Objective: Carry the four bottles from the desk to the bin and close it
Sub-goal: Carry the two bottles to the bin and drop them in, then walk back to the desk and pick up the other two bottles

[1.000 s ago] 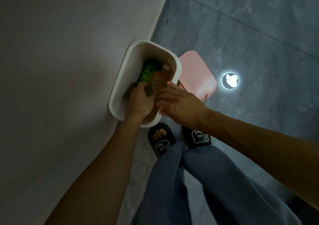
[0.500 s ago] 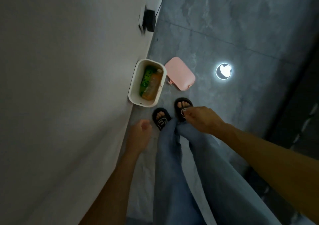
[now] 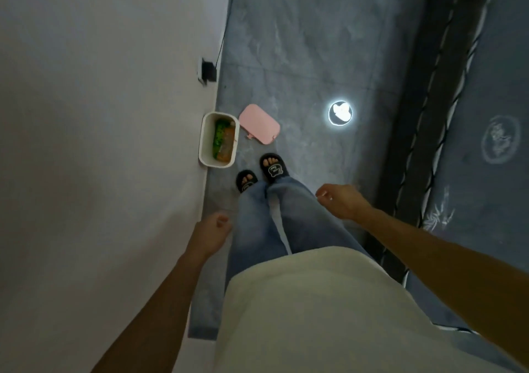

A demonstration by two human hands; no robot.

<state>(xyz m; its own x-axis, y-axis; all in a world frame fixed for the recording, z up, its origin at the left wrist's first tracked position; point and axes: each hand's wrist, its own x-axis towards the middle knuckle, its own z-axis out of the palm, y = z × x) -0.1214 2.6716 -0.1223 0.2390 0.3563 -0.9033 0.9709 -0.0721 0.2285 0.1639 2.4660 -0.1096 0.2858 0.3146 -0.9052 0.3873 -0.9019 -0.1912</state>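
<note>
A white bin (image 3: pixel 205 140) stands on the floor against the wall, uncovered. Inside it lie a green-labelled bottle (image 3: pixel 219 138) and an orange bottle (image 3: pixel 226 146) side by side. The pink lid (image 3: pixel 259 124) lies flat on the floor just right of the bin. My left hand (image 3: pixel 213 231) hangs beside my left leg, fingers loosely curled, holding nothing. My right hand (image 3: pixel 339 201) is out to the right of my legs, fingers loosely curled and empty. Both hands are well short of the bin.
The white wall (image 3: pixel 100 143) fills the left side, with a black plug and cable (image 3: pixel 207 70) at its foot. A bright round light reflection (image 3: pixel 340 113) shows on the grey floor. A dark patterned mattress edge (image 3: pixel 472 143) runs along the right. My feet wear black slippers (image 3: pixel 273 168).
Both hands came out of the bin, leaving the bottles inside. I have stood up and the view has pulled back from the bin.
</note>
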